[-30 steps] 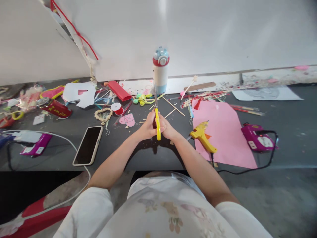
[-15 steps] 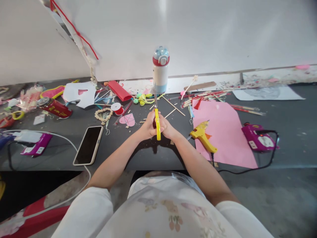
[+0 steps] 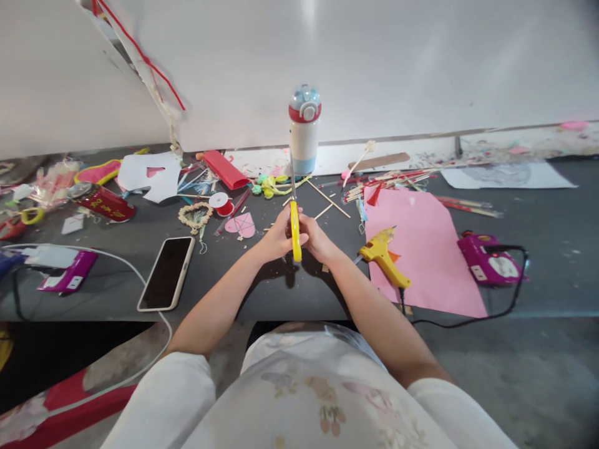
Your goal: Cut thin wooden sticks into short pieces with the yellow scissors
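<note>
Yellow-handled scissors (image 3: 294,232) stand edge-on over the middle of the table, their blades pointing away from me. My left hand (image 3: 276,239) is closed around the handle, its thumb reaching across the yellow loop. Close against the scissors on the other side is my right hand (image 3: 319,238), fingers curled inward; whatever is between them is hidden. Thin wooden sticks (image 3: 327,198) lie just beyond my hands. To the left are a pink paper heart with dark thread (image 3: 241,226) and a spool of red ribbon (image 3: 221,204).
A bottle (image 3: 304,137) stands against the white wall. On the right, a yellow glue gun (image 3: 384,257) rests on pink paper (image 3: 425,249), near a purple power strip (image 3: 493,259). A phone (image 3: 167,274), a red can (image 3: 105,204) and a bead ring (image 3: 195,217) lie left.
The scissors have shifted slightly left and away from me. A small gap has opened between my right hand and the scissors handle. Objects on the table stay in place.
</note>
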Motion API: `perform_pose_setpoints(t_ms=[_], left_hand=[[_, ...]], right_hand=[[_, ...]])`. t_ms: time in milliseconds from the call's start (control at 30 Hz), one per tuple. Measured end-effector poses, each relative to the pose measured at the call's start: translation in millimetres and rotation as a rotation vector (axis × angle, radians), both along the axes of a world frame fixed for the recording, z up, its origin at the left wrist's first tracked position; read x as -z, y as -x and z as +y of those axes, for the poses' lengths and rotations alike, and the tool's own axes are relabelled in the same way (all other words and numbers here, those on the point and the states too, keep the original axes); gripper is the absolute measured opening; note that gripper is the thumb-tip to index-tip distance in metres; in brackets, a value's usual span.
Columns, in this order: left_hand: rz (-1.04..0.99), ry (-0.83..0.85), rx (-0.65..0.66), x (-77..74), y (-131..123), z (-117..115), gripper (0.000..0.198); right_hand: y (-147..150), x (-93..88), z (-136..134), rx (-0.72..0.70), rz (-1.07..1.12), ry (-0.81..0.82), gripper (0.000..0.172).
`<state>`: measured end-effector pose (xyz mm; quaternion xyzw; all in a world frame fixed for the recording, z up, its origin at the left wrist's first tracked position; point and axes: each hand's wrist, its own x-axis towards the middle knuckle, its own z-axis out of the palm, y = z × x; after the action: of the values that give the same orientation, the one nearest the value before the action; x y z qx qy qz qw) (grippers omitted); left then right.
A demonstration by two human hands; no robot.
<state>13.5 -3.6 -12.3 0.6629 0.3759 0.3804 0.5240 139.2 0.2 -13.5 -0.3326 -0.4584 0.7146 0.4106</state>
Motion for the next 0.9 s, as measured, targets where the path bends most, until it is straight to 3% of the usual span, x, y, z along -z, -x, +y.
perform_pose_setpoints(t_ms=[133, 300, 667, 900], left_hand=[[0.02, 0.01, 0.009, -9.8, 1, -2, 0.088], [0.03, -0.017, -0.012, -4.4, 1, 0, 0.089], [-0.077, -0.003, -0.037, 2.1, 0, -2, 0.09], [-0.055, 0.038, -0.045, -1.3, -1, -4, 0.092]], right_hand=[[0, -0.5, -2, 0.002, 0.0, 0.064, 0.028], [0, 0.9, -4, 0.028, -0.035, -0.002, 0.038], [2, 9.3, 0, 0.071, -0.093, -0.119, 0.034], [1, 0.4, -6, 0.055, -0.054, -0.059, 0.034]])
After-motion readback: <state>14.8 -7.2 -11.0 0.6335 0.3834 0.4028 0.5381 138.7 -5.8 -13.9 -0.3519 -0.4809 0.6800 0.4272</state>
